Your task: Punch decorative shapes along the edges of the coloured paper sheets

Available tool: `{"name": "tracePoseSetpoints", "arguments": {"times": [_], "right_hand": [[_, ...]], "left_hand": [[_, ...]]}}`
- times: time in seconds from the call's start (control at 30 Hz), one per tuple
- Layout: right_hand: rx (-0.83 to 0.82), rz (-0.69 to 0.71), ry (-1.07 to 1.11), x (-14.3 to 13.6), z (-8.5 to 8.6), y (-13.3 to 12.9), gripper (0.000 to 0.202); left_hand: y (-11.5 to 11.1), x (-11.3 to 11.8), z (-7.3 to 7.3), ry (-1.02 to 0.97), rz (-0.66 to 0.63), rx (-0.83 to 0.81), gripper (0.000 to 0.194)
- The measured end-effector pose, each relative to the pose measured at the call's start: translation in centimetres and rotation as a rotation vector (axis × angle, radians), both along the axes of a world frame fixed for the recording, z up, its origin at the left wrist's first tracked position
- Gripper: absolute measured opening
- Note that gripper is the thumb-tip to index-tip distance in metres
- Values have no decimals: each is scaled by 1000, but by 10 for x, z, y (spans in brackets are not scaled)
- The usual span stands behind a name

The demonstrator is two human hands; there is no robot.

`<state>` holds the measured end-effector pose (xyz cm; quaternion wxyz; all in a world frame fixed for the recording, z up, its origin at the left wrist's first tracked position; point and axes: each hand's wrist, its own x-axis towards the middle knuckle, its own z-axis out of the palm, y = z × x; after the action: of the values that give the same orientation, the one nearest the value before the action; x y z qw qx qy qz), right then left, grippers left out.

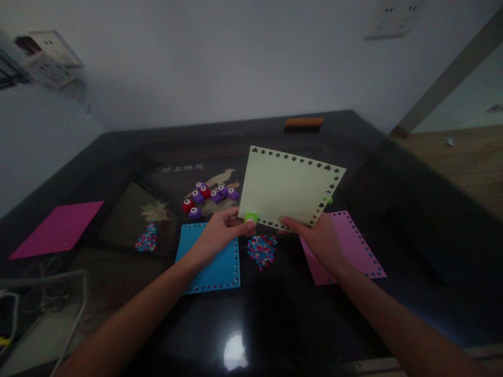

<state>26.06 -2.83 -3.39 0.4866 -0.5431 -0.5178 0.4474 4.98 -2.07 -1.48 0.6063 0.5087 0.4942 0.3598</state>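
Note:
A pale yellow sheet of paper (285, 186), tilted, is held up over the dark table. Small shapes such as hearts and stars are punched along its top, right and lower edges. My left hand (226, 228) is closed on a green craft punch (250, 217) at the sheet's lower left corner, thumb on its pale button. Pinching the lower right part of the sheet, my right hand (316, 235) has its thumb on top and its fingers hidden beneath. Another bit of green (329, 200) shows at the right edge; I cannot tell what it belongs to.
A blue sheet (208, 267) and a pink sheet (349, 246) with punched borders lie below. Between them is a confetti pile (262, 250); another confetti pile (147, 239) lies left. Several purple and red punches (208, 196), a magenta sheet (58, 228) and an orange-brown stick (304, 122) are around.

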Motion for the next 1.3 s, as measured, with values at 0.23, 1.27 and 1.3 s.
{"name": "tracePoseSetpoints", "arguments": {"times": [0.23, 1.27, 1.3], "right_hand": [[-29, 9, 19, 0, 0, 0, 31], [-55, 56, 121, -2, -1, -2, 34], [-50, 52, 112, -2, -1, -2, 34]], "left_hand": [[0, 0, 1, 49, 3, 9, 34], [0, -2, 4, 3, -16, 23, 35], [0, -2, 4, 3, -14, 22, 35]]}}
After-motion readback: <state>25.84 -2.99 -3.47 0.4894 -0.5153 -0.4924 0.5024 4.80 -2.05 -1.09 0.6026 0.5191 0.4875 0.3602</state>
